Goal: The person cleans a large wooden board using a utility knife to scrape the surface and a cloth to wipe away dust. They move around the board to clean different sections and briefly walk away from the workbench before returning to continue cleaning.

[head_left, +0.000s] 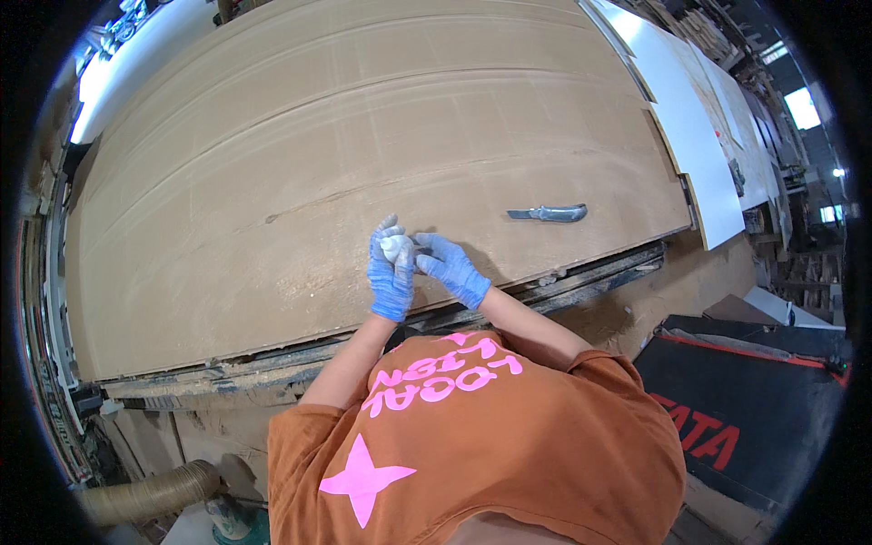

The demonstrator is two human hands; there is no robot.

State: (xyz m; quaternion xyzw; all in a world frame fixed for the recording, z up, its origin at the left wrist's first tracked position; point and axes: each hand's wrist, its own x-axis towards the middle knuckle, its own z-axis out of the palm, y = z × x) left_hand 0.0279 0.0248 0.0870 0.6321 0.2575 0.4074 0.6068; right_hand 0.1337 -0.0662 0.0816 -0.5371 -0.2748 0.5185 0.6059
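My left hand (391, 280), in a blue work glove with pale fingers, is closed around a small white rounded lump (394, 246) whose kind I cannot make out. Close beside it, my right hand (451, 270), gloved the same way, has its fingers drawn together at the lump's right side. What those fingertips pinch is too small to tell. Both hands are just over the near edge of a large brown board (363, 145). To their right, a grey-handled knife (549, 213) lies on the board with its blade pointing left.
White panels (692, 154) run along the board's right side. A black covered machine or box with red trim (727, 400) stands at the lower right. At the lower left is a ribbed hose (154, 493). Dusty metal rails (581, 286) edge the table near me.
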